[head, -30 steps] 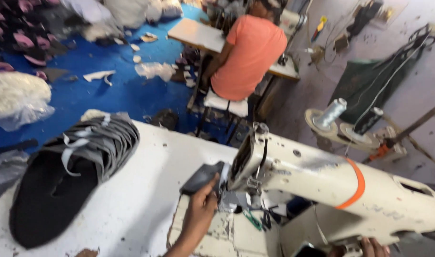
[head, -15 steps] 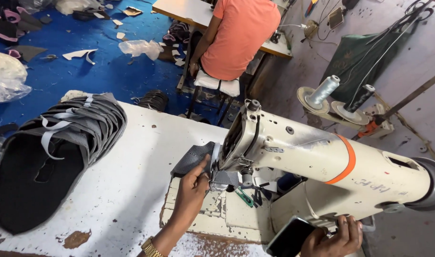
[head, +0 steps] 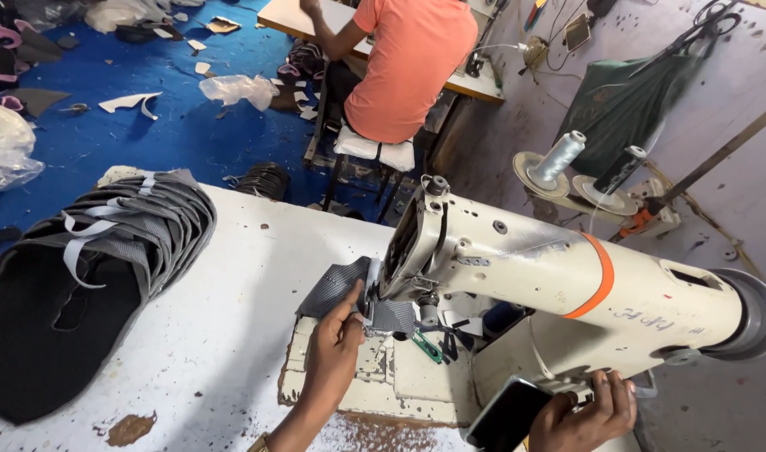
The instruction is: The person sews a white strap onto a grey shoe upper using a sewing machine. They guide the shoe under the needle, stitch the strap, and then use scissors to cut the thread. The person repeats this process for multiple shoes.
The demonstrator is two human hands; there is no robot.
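My left hand (head: 333,356) grips a grey mesh fabric piece (head: 337,289) and holds it against the needle area under the head of a cream sewing machine (head: 550,280) with an orange band. The piece runs under the machine's head, where part of it is hidden. My right hand (head: 584,414) is at the lower right, below the machine's arm, holding a dark phone (head: 508,418).
A stack of grey and black shoe-upper pieces (head: 82,276) lies on the white table (head: 232,335) at the left. Thread spools (head: 559,159) stand behind the machine. Another person in an orange shirt (head: 408,67) sits at a far table. Scraps litter the blue floor (head: 174,125).
The view has shifted downward and closer. My left hand has stayed on the grey piece at the needle. My right hand with the phone has come more fully into view.
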